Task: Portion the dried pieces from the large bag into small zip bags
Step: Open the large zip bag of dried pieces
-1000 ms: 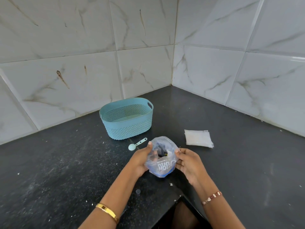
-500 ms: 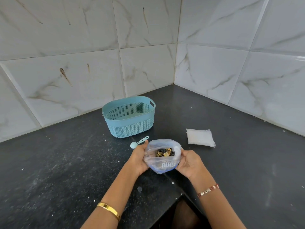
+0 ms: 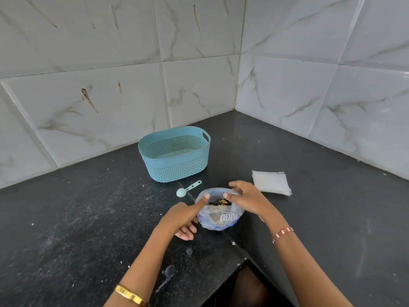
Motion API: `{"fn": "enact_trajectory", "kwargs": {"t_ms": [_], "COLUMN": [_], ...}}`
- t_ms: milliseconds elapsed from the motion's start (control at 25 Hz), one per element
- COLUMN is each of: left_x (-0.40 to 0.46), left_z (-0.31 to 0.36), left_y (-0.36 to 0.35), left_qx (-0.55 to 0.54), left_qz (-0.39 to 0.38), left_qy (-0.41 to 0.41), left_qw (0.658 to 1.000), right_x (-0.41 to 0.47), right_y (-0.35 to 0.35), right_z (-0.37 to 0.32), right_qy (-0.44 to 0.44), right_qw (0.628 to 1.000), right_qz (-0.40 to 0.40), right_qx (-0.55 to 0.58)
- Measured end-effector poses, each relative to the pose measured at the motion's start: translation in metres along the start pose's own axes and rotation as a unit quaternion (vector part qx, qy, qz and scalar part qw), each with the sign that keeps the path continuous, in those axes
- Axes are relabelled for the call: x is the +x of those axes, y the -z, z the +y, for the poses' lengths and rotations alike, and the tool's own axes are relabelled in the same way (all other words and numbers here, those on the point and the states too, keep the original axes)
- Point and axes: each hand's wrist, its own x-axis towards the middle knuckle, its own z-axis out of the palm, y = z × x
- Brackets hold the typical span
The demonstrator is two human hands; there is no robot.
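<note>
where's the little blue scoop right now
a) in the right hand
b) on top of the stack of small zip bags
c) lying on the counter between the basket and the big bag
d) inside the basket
c: the scoop lies on the counter, in front of the basket and just beyond the large bag, in neither hand.

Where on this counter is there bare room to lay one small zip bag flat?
Free: the wide stretch left of the basket and scoop, and the counter right of the zip bag stack. Crowded: around the large bag, between both hands.
</note>
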Motion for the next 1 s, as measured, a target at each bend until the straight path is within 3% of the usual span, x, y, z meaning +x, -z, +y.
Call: {"fn": "enact_trajectory", "kwargs": {"t_ms": [120, 280, 520, 640, 880, 1000], "left_x": [-0.005, -0.003, -0.006, -0.001, 0.011, 0.016], "left_z": [-0.001, -0.009, 0.002, 0.008, 0.012, 0.009], "left_y": [-0.004, -0.006, -0.015, -0.017, -0.02, -0.023], "left_qx": [-0.079, -0.277, -0.544, -0.625, -0.656, -0.636], "left_qz": [-0.062, -0.072, -0.046, -0.016, -0.011, -0.003], "left_qy": [0.029, 0.011, 0.051, 0.082, 0.106, 0.076], "left_qw": [0.995, 0.958, 0.836, 0.776, 0.747, 0.768], "right_x": [0.005, 0.002, -0.008, -0.017, -0.024, -0.019], "right_y": [-0.009, -0.012, -0.014, -0.02, -0.032, -0.037], "right_z": [-0.001, 0.001, 0.005, 0.003, 0.003, 0.007], "right_qy": [0.025, 0.003, -0.013, -0.016, -0.057, -0.097], "right_qw": [0.998, 0.998, 0.993, 0.985, 0.961, 0.938], "right_qz": [0.032, 0.05, 0.098, 0.098, 0.069, 0.066], "right_qx": [-0.056, -0.043, 0.067, 0.139, 0.262, 0.326]}}
